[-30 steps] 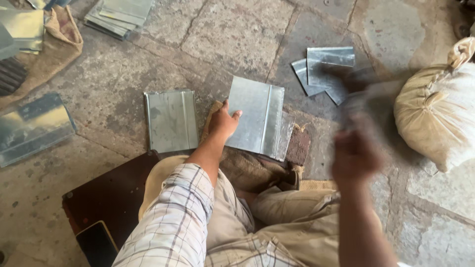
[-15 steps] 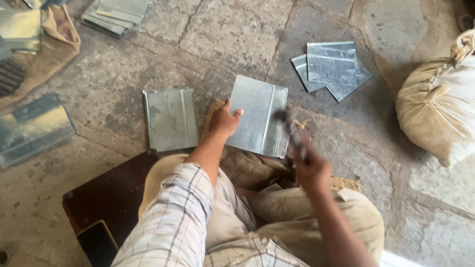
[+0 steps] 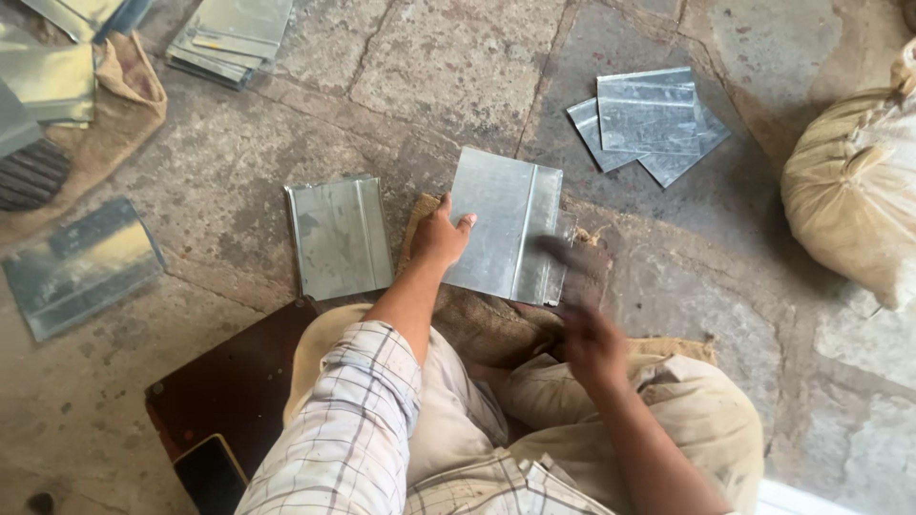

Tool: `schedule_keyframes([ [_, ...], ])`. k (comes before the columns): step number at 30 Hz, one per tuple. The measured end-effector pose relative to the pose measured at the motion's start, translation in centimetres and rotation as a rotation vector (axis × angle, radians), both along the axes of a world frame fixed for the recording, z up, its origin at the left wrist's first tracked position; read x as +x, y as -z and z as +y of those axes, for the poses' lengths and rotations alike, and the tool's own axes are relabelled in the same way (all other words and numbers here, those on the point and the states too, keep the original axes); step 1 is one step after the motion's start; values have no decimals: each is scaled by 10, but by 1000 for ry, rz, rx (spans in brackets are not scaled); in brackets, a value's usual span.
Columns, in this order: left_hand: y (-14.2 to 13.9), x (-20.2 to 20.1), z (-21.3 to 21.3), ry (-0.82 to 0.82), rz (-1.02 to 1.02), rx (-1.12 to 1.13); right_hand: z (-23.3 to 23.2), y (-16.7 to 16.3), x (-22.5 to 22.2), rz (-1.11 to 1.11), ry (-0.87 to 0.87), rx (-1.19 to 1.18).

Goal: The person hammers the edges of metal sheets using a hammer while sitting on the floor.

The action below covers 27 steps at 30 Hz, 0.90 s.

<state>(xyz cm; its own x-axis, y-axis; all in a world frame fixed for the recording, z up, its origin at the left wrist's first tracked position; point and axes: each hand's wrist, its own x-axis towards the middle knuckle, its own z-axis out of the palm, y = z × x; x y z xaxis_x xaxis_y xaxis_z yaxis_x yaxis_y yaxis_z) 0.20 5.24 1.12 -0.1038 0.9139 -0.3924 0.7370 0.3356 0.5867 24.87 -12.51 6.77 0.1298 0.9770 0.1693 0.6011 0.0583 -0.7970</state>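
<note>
Centrally, the left hand (image 3: pixel 441 236) presses flat on a grey folded sheet-metal panel (image 3: pixel 504 224) lying on brown burlap (image 3: pixel 477 319), steadying it, while the blurred right hand (image 3: pixel 590 341) grips a dark tool (image 3: pixel 571 256) over its seam.

Two hands: left hand (image 3: pixel 441 236), right hand (image 3: pixel 590 341). Two single metal sheets: sheet under the hand (image 3: pixel 506 224), sheet beside it (image 3: pixel 339 236). Three loose sheets (image 3: pixel 649 124) overlap. One tied sack (image 3: pixel 854 195). One phone (image 3: pixel 210 475).

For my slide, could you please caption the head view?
Seated on stone floor, left hand steadies metal sheet while blurred right hand swings a tool.
</note>
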Motion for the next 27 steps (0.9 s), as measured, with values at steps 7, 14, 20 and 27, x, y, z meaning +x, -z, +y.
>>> schedule_keyframes([
  [7,-4,0,-4,41,45,-57,47,-72,39,-251,127,329],
  [14,-12,-1,-5,80,57,21,47,-140,44,330,-34,929],
  [20,-29,1,-7,54,32,-90,18,-26,-15,-108,29,-4],
  [27,-21,2,-5,95,81,-7,54,-97,30,-238,126,415],
])
